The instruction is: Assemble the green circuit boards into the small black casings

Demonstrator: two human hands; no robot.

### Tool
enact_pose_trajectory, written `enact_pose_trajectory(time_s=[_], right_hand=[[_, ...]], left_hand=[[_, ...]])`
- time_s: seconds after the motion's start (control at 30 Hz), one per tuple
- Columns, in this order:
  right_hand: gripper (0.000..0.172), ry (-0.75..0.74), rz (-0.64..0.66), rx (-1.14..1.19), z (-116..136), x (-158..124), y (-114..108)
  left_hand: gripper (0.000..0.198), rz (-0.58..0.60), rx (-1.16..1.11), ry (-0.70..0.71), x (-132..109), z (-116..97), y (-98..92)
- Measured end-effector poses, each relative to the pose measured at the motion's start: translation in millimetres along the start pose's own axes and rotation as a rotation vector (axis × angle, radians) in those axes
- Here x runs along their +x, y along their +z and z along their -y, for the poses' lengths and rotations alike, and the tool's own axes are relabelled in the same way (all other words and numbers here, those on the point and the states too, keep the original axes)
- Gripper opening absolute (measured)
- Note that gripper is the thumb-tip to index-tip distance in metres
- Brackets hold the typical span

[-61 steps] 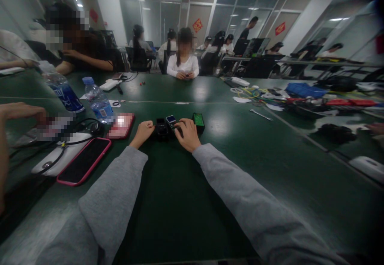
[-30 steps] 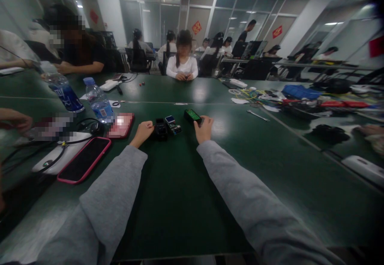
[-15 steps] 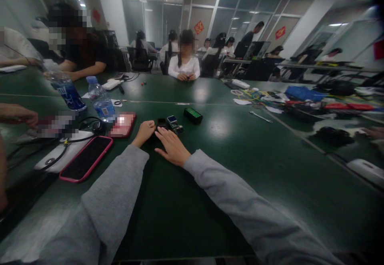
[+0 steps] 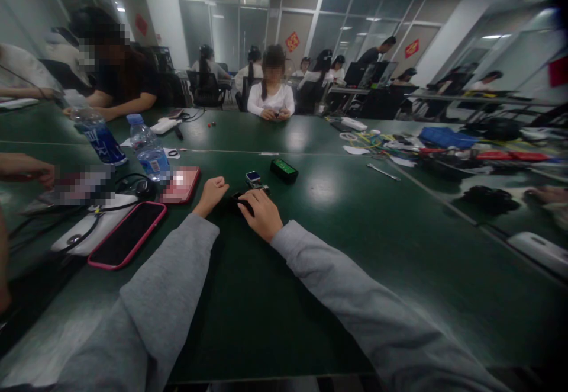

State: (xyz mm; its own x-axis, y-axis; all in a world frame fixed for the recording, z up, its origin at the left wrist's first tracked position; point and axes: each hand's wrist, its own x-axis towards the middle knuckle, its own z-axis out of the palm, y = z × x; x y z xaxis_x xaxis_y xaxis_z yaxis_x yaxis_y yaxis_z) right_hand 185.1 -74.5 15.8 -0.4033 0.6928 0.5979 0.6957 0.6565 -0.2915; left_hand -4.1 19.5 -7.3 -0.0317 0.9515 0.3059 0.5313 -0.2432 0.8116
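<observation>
Your left hand point(image 4: 212, 193) rests on the green table point(image 4: 399, 220), clenched in a fist, and I see nothing held in it. Your right hand point(image 4: 264, 214) lies just beside it, its fingers bent down over the small black part point(image 4: 239, 201), which it seems to grasp against the table. Two other pieces stand untouched: the small blue-topped module point(image 4: 253, 177) just behind your fingers, and the green-topped black box point(image 4: 284, 170) further toward the far edge. By my judgement, one piece of three is in hand.
</observation>
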Motion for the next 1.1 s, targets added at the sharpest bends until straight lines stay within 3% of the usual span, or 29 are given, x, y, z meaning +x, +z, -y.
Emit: enact_pose_trajectory(time_s=[0.27,0.4,0.53,0.7,1.0,1.1], right_hand=[[0.032,0.383,-0.092,0.289,-12,1,-2],[0.033,0.248,-0.085,0.189,-8,-7,-8],[0.041,0.078,0.018,0.086,-5,-18,-10],[0.03,0.231,0.002,0.059,-9,-27,-15],[0.062,0.196,0.02,-0.07,-11,-32,-31],[0.062,0.18,0.068,-0.027,-2,-40,-30]], left_hand=[[0.028,0.005,0.008,-0.01,-3,-6,-2.0],[0.03,0.015,0.01,-0.012,-3,-6,-2.3],[0.032,0.014,-0.013,0.002,2,1,1.1],[0.033,0.01,-0.066,0.024,6,10,4.6],[0.031,0.018,-0.114,0.032,4,13,5.2],[0.031,0.029,-0.122,0.007,4,12,4.8]])
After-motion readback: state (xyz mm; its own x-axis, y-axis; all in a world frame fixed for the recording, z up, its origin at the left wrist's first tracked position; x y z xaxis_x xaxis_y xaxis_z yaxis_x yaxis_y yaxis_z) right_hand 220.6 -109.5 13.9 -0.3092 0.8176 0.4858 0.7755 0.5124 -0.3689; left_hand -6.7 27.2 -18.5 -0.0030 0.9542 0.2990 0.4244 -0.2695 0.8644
